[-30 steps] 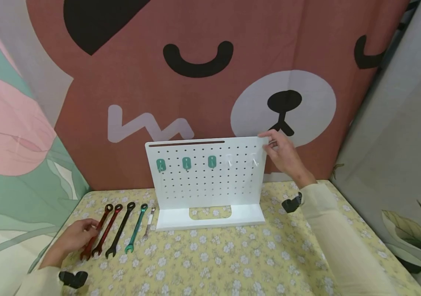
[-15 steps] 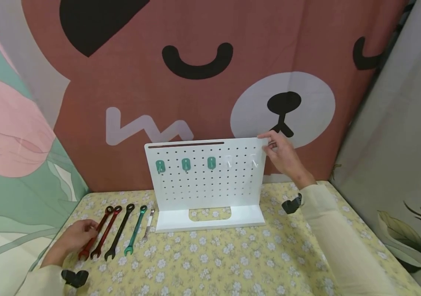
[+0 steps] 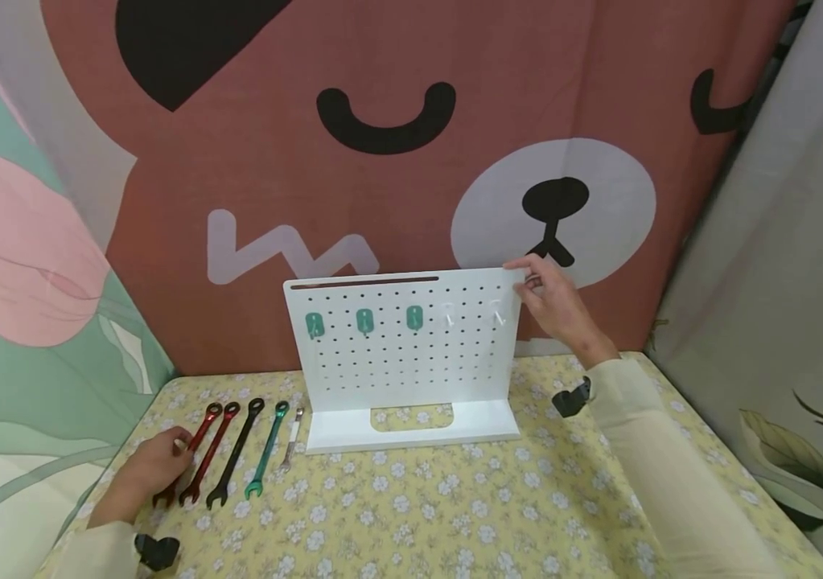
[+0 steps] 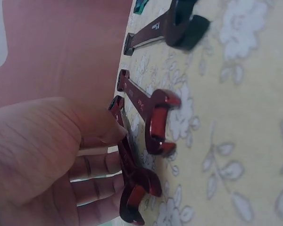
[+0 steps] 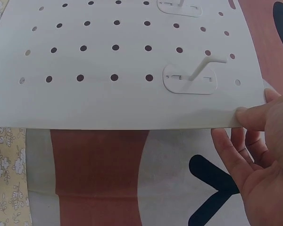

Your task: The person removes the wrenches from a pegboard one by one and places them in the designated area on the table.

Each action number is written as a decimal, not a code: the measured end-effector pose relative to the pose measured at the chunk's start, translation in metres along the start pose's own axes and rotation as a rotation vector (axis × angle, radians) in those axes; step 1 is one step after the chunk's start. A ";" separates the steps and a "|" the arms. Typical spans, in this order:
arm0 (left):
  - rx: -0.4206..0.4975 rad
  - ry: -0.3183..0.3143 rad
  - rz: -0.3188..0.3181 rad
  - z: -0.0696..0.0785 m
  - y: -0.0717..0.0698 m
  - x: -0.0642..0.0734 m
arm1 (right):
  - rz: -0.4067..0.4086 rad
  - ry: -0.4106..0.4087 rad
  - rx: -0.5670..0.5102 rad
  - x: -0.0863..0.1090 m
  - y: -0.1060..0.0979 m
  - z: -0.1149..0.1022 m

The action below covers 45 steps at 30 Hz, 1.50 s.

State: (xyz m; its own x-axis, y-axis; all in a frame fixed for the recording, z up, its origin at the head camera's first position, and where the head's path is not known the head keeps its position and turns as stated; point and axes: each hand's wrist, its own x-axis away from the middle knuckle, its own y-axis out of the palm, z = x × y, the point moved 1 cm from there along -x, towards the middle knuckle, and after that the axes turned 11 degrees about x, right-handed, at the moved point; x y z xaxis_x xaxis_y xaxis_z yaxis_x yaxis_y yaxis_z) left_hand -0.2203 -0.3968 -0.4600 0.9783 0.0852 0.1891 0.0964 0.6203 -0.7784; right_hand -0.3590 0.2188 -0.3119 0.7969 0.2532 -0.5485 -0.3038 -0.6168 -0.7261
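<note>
My left hand [image 3: 153, 464] pinches the outermost red wrench [image 4: 126, 153] at the left end of a row on the table. In the left wrist view the thumb lies on the wrench's near face and the fingers reach behind it; its open end points down. Beside it lie a second red wrench [image 3: 211, 452], a black wrench [image 3: 237, 452], a green wrench [image 3: 267, 450] and a small silver wrench [image 3: 292, 441]. My right hand [image 3: 558, 303] holds the upper right corner of a white pegboard [image 3: 411, 392], thumb in front and fingers behind in the right wrist view.
Three green hooks [image 3: 364, 321] and two white hooks [image 5: 191, 80] sit in a row on the pegboard. Its base stands on a table with a yellow floral cloth [image 3: 411, 515]. A printed curtain [image 3: 411, 201] hangs close behind the board.
My left hand has shifted slightly right along the outermost red wrench, whose lower end is now more covered. My right hand keeps its hold on the pegboard's corner.
</note>
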 end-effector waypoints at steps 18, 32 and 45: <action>-0.071 0.074 0.038 0.013 -0.004 0.010 | 0.020 -0.024 0.007 -0.004 0.004 0.002; -0.044 0.516 0.274 0.116 -0.001 0.027 | 0.101 -0.084 0.046 0.001 0.007 0.005; 0.022 0.932 0.331 0.192 0.040 0.034 | 0.133 -0.087 0.149 0.042 0.007 -0.005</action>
State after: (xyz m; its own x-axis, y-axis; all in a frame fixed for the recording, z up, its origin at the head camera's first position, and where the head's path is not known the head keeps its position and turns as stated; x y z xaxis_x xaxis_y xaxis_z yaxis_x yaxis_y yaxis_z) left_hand -0.2185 -0.2193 -0.3693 0.7097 -0.3850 -0.5900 -0.2018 0.6913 -0.6939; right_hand -0.3248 0.2209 -0.3382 0.6983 0.2443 -0.6729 -0.4824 -0.5339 -0.6944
